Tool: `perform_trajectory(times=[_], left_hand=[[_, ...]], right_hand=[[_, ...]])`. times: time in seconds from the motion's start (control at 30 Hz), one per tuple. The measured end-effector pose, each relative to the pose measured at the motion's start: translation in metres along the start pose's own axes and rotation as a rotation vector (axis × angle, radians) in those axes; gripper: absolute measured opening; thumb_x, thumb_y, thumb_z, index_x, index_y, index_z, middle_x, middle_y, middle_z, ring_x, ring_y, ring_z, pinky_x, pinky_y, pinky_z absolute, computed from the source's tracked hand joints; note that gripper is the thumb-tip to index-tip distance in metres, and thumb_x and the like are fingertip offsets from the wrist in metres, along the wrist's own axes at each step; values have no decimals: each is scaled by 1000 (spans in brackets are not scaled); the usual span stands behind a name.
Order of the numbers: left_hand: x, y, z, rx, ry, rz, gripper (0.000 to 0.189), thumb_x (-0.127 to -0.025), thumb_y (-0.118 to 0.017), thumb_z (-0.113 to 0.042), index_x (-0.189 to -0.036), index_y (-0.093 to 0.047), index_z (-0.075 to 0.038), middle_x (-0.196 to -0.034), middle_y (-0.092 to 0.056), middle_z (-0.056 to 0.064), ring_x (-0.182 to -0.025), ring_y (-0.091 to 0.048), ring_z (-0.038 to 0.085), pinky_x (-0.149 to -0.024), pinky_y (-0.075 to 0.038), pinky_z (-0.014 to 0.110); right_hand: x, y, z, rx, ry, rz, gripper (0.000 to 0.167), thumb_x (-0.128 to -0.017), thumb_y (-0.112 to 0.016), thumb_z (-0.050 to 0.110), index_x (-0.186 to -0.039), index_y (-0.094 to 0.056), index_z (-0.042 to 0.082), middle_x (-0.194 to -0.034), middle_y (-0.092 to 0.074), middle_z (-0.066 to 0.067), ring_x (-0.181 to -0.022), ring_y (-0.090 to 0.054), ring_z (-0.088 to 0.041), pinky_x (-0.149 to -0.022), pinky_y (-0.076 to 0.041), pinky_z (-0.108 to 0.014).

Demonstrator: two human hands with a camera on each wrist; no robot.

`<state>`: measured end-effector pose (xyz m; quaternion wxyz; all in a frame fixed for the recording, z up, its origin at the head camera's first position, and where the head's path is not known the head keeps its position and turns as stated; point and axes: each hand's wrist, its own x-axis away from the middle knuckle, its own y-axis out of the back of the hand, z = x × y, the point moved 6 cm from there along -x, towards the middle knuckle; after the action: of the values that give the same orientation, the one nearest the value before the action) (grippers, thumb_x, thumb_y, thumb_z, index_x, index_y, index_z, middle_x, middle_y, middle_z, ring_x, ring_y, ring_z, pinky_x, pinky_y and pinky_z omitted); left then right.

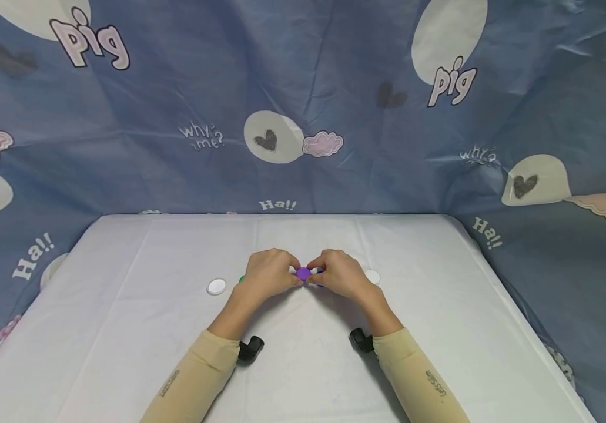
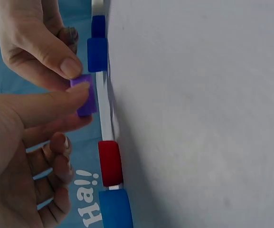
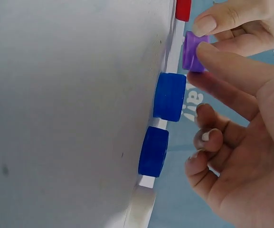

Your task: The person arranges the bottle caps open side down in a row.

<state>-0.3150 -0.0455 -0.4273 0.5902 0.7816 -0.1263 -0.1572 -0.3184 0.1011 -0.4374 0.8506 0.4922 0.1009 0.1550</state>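
Both hands meet over the middle of the white table, pinching one small purple bottle cap (image 1: 303,274) from opposite sides. My left hand (image 1: 268,273) holds it between thumb and forefinger, and the other fingers are curled loosely in the left wrist view. From the other side my right hand (image 1: 338,274) has its thumb and a finger on the same purple cap (image 3: 193,52). Near the right hand are two blue caps (image 3: 170,97) and a white cap (image 3: 140,209). A red cap (image 2: 110,163) and a lighter blue cap (image 2: 116,209) are close to the left hand.
On the white tabletop (image 1: 139,329), a white cap (image 1: 216,286) lies left of the hands and another white cap (image 1: 372,277) right of them. Part of a green thing (image 1: 241,278) shows behind the left wrist. A blue printed cloth (image 1: 303,70) hangs beyond the table's back edge.
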Motion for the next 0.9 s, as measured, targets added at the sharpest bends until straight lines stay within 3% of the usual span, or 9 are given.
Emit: perform_trajectory(times=[0.13,0.4,0.57,0.9], left_hand=[[-2,-1,-2,0,20,17,24,-76,-83,-41,-96,-80,-30,-104,-77,-4,-94,-70,18,-65,-51,38],[-3,-5,-4,-31,24,38,24,-73,-85,-42,-93,-80,-30,-96,-77,-4,-84,-69,16,-62,-50,36],[-1,-4,-7,-35,19,27,23,-74,-85,-40,-93,-80,-28,-97,-77,-4,-88,-69,18,-62,-50,38],[1,-6,-3,-42,43,55,29,-75,-84,-42,-100,-79,-29,-105,-77,-3,-94,-70,19,-64,-51,38]], right_hand=[[-1,0,2,22,1,13,26,-80,-82,29,-105,-80,23,-98,-72,3,-75,-54,-9,-64,-44,-28],[-1,-4,3,63,-21,43,24,-78,-84,31,-102,-80,24,-99,-72,7,-88,-62,-9,-73,-49,-30],[-2,-6,3,68,-21,42,24,-78,-84,30,-101,-81,23,-105,-75,7,-96,-65,-11,-77,-51,-32],[-2,-6,2,85,-23,37,28,-77,-85,31,-103,-80,23,-109,-75,4,-97,-65,-13,-77,-51,-33]])
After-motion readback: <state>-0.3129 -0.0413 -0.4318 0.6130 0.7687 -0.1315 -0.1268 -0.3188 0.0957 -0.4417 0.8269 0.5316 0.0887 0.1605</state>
